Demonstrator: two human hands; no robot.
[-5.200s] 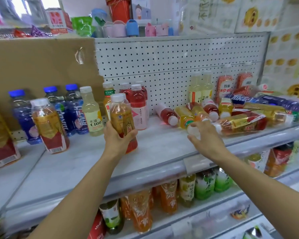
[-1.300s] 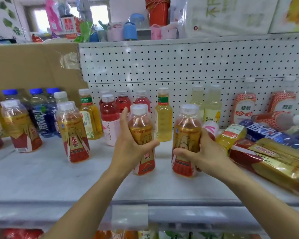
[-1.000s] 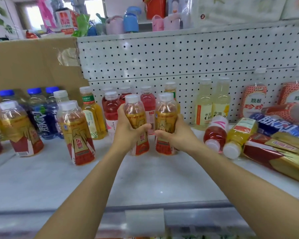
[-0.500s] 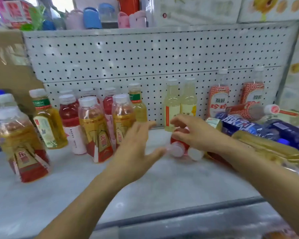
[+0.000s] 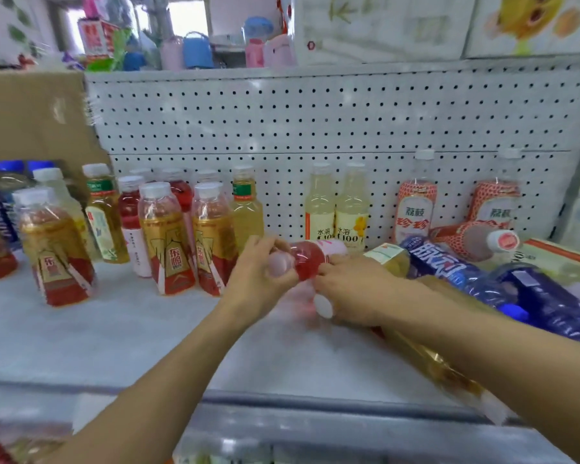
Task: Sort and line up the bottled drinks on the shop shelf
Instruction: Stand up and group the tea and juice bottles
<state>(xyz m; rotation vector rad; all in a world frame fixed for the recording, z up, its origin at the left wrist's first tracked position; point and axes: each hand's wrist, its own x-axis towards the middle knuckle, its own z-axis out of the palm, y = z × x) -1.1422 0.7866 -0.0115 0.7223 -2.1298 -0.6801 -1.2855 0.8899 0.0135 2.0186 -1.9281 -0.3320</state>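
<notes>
Head view: left grip (image 5: 262, 274) clamps the cap end of a sideways red bottle (image 5: 310, 261), centre frame, low over the shelf (image 5: 114, 336). Right grip (image 5: 352, 293) covers a blurred white-capped bottle (image 5: 322, 304) just beside it; can't tell if it's clamped.

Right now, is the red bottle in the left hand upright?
No, the red bottle lies on its side, the left hand gripping its cap end.

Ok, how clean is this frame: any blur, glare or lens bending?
Head view: motion blur smears the red bottle and the white cap under the right hand; the left hand is soft. Head view: the window top left is blown out, and the pegboard leans at its right edge from the wide lens.
</notes>
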